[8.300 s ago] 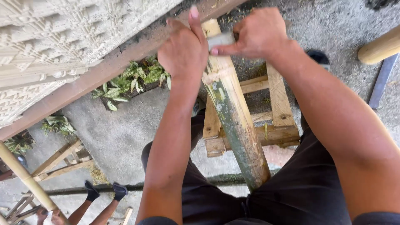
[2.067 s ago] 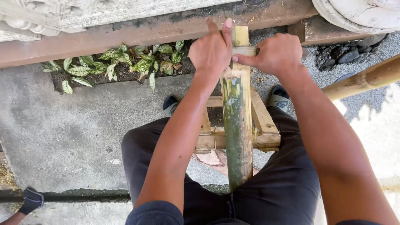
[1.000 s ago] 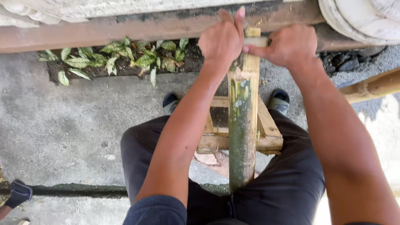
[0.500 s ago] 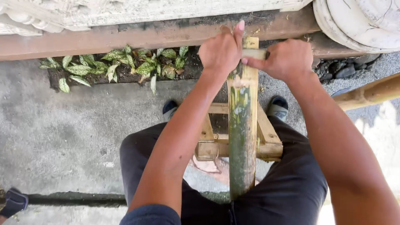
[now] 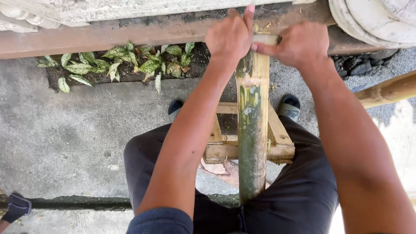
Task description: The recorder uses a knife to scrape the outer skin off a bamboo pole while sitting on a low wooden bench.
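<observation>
A seated person's dark-trousered legs straddle a green bamboo pole (image 5: 252,143) that runs away from them over a wooden stand (image 5: 277,145). At its far end, the left hand (image 5: 230,37) and right hand (image 5: 299,43) each close around an end of a blade (image 5: 265,39) lying across the pole. Beyond, leafy plants (image 5: 125,65) edge a wall.

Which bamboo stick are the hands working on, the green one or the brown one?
The green bamboo pole lying over the wooden stand. The left hand and right hand meet at its far end; the brown pole lies untouched at right.
</observation>
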